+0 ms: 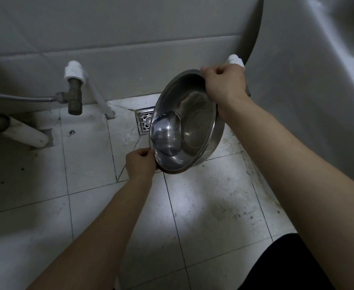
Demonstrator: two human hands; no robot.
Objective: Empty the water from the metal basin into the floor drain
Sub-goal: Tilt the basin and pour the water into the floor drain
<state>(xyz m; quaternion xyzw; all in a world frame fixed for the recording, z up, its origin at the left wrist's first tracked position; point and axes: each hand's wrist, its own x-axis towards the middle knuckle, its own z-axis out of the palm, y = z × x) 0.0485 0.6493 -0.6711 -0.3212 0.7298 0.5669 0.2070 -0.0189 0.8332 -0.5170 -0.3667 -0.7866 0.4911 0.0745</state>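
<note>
We hold the basin (197, 126) tilted over the floor (193, 206), left grip (140, 162) pinching its low rim, right grip (224, 84) clamped on the high rim. Water (166, 137) pools leftward, with the drain (143, 122) just beyond that lip.

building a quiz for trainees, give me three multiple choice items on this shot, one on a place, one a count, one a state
1. Where is the floor drain? A) partly hidden behind the metal basin's left rim B) under the right forearm C) at the bottom edge
2. How many hands hold the basin's rim? A) none B) one C) two
3. How is the basin held? A) level B) tilted C) upside down

A: its grate shows left of the rim. C: left hand and right hand both grip it. B: water pools at its lower side.
</note>
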